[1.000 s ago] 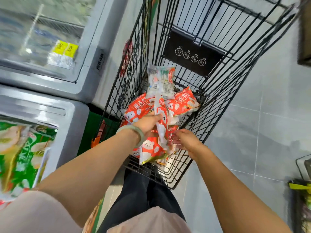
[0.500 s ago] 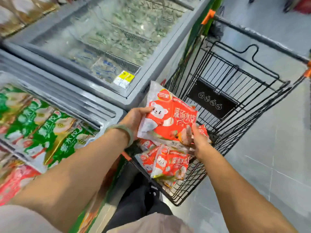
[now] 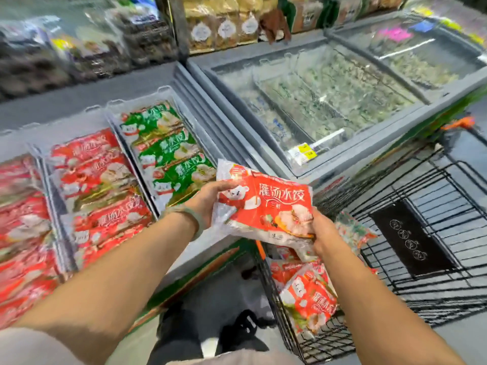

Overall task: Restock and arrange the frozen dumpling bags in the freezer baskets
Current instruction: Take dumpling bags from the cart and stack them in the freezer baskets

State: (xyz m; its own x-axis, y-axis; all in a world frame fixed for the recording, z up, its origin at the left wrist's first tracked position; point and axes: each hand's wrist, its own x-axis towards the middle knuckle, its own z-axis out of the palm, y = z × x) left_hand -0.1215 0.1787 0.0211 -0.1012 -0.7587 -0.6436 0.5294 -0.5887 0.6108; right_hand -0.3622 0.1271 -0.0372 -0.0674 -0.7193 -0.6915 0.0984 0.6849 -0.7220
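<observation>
A red bag [image 3: 266, 206] is held in the air by both hands. Its left edge is gripped by the left hand [image 3: 208, 198], and its lower right corner is pinched by the right hand [image 3: 325, 233]. The bag is raised between an open freezer [image 3: 210, 127] and a black wire cart [image 3: 448, 196]. Loose bags [image 3: 308, 296] are piled in the cart. In the freezer, green bags [image 3: 168, 154] are stacked in one basket and red bags [image 3: 97, 193] in the next basket to the left. A glass-lidded freezer [image 3: 342, 106] is seen beyond.

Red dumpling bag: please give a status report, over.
Left hand and right hand both grip red dumpling bag. Bag held up between freezer and cart. Nothing seen blocking stocked red bags.
</observation>
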